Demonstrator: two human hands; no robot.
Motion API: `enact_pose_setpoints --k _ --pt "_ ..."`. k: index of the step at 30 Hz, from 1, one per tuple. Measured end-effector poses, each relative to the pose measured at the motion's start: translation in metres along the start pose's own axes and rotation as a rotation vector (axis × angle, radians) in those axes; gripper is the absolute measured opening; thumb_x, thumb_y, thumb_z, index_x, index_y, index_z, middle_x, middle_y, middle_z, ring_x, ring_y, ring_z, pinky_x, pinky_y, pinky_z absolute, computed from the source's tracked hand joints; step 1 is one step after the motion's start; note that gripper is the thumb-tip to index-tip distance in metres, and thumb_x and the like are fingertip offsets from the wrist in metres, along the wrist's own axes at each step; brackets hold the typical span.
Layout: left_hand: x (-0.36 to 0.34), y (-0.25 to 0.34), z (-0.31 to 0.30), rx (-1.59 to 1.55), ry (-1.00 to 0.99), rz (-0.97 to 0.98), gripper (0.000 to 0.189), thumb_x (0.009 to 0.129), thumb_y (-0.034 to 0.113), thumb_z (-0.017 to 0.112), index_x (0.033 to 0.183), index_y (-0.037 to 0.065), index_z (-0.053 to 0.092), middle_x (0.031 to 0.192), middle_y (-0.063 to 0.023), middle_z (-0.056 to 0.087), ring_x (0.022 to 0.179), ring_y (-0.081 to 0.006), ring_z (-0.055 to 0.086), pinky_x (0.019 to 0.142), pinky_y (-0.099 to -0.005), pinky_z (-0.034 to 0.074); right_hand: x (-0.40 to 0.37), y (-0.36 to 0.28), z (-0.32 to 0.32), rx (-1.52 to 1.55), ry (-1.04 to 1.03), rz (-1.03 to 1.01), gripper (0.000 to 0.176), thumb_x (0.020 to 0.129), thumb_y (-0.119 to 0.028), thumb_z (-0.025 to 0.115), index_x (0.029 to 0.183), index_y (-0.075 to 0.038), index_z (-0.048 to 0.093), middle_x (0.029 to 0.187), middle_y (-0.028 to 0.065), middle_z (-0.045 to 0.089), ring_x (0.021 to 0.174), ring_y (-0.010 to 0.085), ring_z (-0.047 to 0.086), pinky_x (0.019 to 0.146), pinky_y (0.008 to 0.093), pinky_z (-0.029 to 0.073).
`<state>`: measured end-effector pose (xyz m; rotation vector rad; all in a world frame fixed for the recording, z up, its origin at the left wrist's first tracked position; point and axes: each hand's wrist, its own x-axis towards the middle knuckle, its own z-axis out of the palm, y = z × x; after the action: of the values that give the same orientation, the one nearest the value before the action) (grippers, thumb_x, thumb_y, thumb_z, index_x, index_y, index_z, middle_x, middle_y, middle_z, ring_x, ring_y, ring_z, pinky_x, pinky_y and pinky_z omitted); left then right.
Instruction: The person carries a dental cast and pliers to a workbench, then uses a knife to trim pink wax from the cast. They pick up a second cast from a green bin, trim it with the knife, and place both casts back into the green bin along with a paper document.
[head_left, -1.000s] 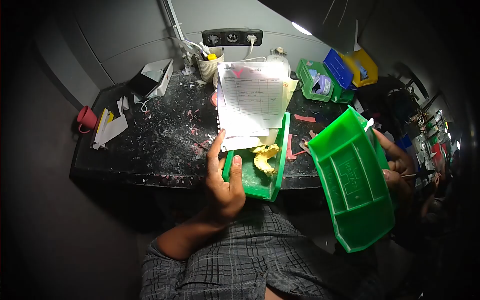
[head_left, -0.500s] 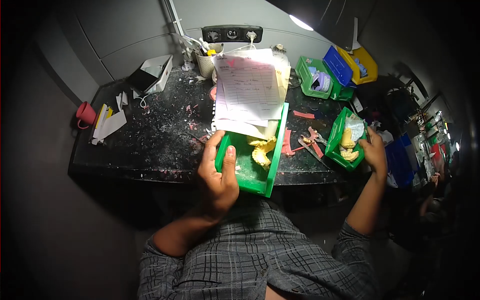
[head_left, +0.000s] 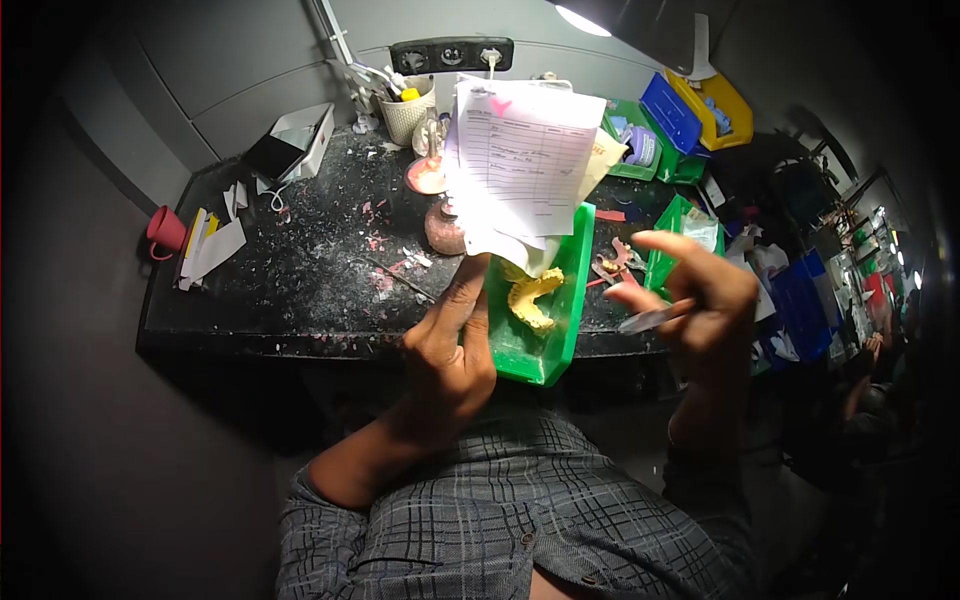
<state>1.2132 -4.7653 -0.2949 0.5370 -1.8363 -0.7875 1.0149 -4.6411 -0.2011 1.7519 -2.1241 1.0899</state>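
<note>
My left hand grips the left wall of a green bin, which is tilted at the table's front edge. Inside lies a yellow horseshoe-shaped dental cast. Printed paper sheets stand in the bin's far part, covering what is behind them. My right hand is raised in front of a smaller green bin, index finger and thumb apart. From its curled lower fingers a tool with a flat metal blade sticks out; the blur hides its handle.
Pink scraps lie right of the held bin. A pink jar and a pink-filled dish stand to its left. Further off are a pen cup, a red mug, a yellow bin and a lamp.
My right hand has let go of the smaller green bin, moved left and now has the bladed tool. The held bin and papers have shifted right, uncovering the pink jar.
</note>
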Motion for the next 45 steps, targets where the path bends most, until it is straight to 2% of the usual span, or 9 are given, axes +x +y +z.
enact_pose_setpoints --k 2,3,6,17,21,22,26,33,45 --pt "-0.002 0.007 0.003 -0.006 -0.043 0.023 0.029 0.097 -0.006 0.053 0.125 -0.011 0.06 0.125 -0.0276 0.065 0.116 -0.0337 0.065 0.098 -0.0355 0.051 0.01 -0.022 0.021 -0.024 -0.078 -0.266 0.059 0.066 -0.027 0.091 0.115 -0.003 0.067 0.072 0.0095 0.064 0.054 0.022 0.06 0.053 0.0346 0.05" --pt "-0.005 0.008 0.003 -0.006 -0.051 0.026 0.029 0.097 -0.006 0.053 0.125 -0.011 0.06 0.125 -0.0276 0.065 0.116 -0.0337 0.065 0.098 -0.0355 0.051 0.012 -0.019 0.041 -0.043 -0.052 -0.318 0.045 0.07 -0.027 0.085 0.102 -0.003 0.066 0.074 0.0105 0.065 0.06 0.0269 0.065 0.053 0.0361 0.051" --pt "-0.006 0.005 0.0 0.023 -0.116 0.123 0.035 0.095 -0.008 0.053 0.13 -0.01 0.058 0.118 -0.0287 0.067 0.109 -0.0327 0.069 0.091 -0.0358 0.054 0.031 -0.017 0.057 -0.15 -0.099 -0.379 0.026 0.081 -0.019 0.072 0.075 -0.006 0.051 0.065 0.0096 0.059 0.06 0.0277 0.065 0.051 0.0385 0.049" --pt "-0.009 -0.011 -0.012 0.183 -0.066 0.225 0.041 0.104 0.005 0.046 0.14 -0.015 0.042 0.139 -0.0349 0.05 0.115 -0.0357 0.065 0.087 -0.036 0.057 0.041 -0.027 0.041 -0.017 0.183 -0.234 0.011 0.082 -0.009 0.076 0.082 -0.003 0.066 0.054 0.0065 0.048 0.047 0.017 0.049 0.048 0.0306 0.037" --pt "-0.008 -0.012 -0.011 0.095 -0.042 0.139 0.044 0.102 0.004 0.049 0.14 -0.016 0.04 0.14 -0.0355 0.049 0.114 -0.0354 0.066 0.086 -0.0366 0.058 0.034 -0.026 0.056 -0.06 0.082 -0.295 0.013 0.081 -0.008 0.075 0.091 -0.004 0.067 0.067 0.0088 0.062 0.056 0.0224 0.063 0.052 0.0343 0.048" --pt "-0.006 -0.013 -0.011 0.151 -0.011 0.189 0.046 0.1 0.003 0.052 0.14 -0.016 0.039 0.136 -0.0346 0.053 0.111 -0.035 0.067 0.084 -0.0368 0.058 0.028 -0.039 0.051 -0.074 -0.132 -0.183 0.019 0.081 -0.013 0.076 0.096 -0.005 0.066 0.075 0.0101 0.066 0.064 0.0269 0.068 0.058 0.0374 0.054" --pt "-0.018 -0.017 -0.006 0.18 0.044 0.087 0.051 0.094 -0.001 0.058 0.14 -0.015 0.04 0.116 -0.0281 0.066 0.1 -0.0331 0.072 0.082 -0.0357 0.058 0.011 -0.05 0.068 -0.281 -0.463 -0.185 0.041 0.077 -0.025 0.079 0.105 -0.006 0.055 0.07 0.012 0.067 0.067 0.0306 0.069 0.058 0.0408 0.052" --pt "-0.016 -0.012 -0.008 0.162 0.099 0.116 0.05 0.092 -0.002 0.06 0.139 -0.012 0.044 0.113 -0.0273 0.068 0.099 -0.0304 0.072 0.083 -0.0349 0.057 0.016 -0.046 0.072 -0.358 -0.62 -0.174 0.034 0.077 -0.026 0.078 0.096 -0.005 0.06 0.065 0.0128 0.066 0.067 0.0311 0.069 0.059 0.0423 0.053" --pt "-0.005 -0.011 -0.013 0.156 0.133 0.056 0.045 0.094 -0.003 0.055 0.137 -0.013 0.045 0.107 -0.0307 0.067 0.092 -0.0382 0.073 0.078 -0.0396 0.058 0.024 -0.025 0.064 0.56 -0.489 0.102 0.028 0.081 -0.014 0.081 0.1 0.001 0.068 0.087 0.0147 0.073 0.083 0.0231 0.072 0.074 0.0332 0.055"
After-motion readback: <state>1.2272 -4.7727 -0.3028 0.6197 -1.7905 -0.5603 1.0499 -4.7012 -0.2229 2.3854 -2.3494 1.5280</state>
